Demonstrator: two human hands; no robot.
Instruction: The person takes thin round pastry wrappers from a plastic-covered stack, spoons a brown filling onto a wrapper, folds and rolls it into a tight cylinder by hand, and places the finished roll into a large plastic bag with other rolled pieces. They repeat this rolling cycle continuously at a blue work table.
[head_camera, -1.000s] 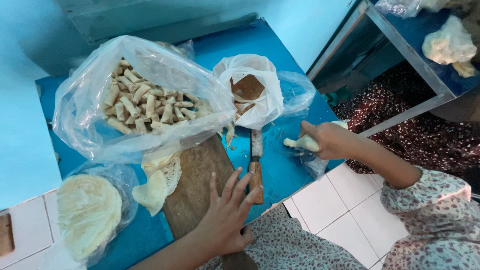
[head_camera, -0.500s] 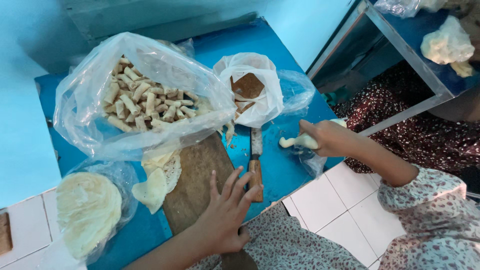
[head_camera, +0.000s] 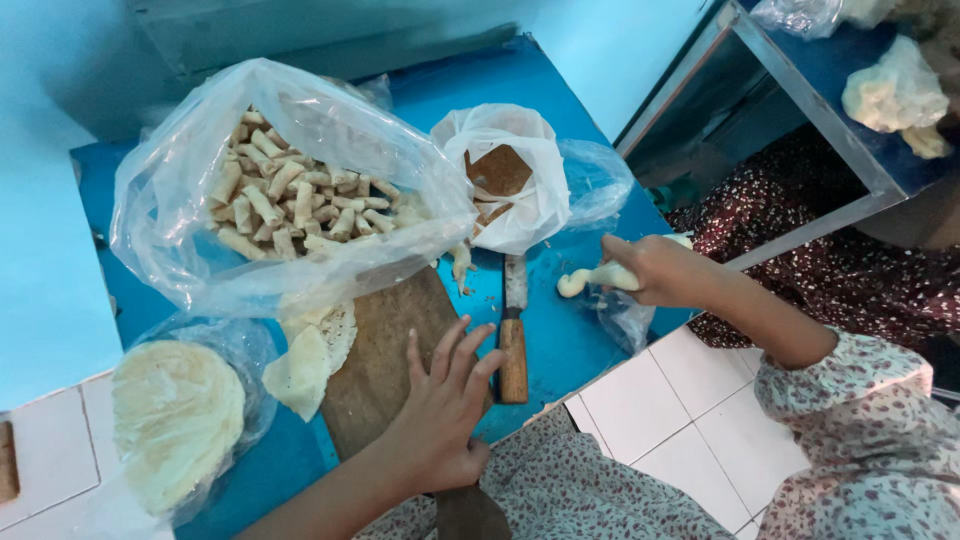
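My left hand (head_camera: 438, 400) lies flat with fingers spread on a brown wooden cutting board (head_camera: 380, 340) on the blue table (head_camera: 560, 330). My right hand (head_camera: 655, 270) grips a pale rolled pastry (head_camera: 590, 280) just above the table's right edge. A knife with a wooden handle (head_camera: 514, 330) rests between the two hands, blade pointing away. A large clear bag of small pastry rolls (head_camera: 290, 200) sits behind the board. A white bag holding brown filling (head_camera: 500, 180) stands beside it.
A stack of round thin wrappers in clear plastic (head_camera: 175, 415) lies at the left, with loose wrapper pieces (head_camera: 310, 350) next to the board. White floor tiles (head_camera: 660, 430) show at the right. A metal shelf with bagged dough (head_camera: 895, 90) stands at top right.
My right hand has brought the rolled pastry slightly leftward over the table. My left hand has stayed on the board.
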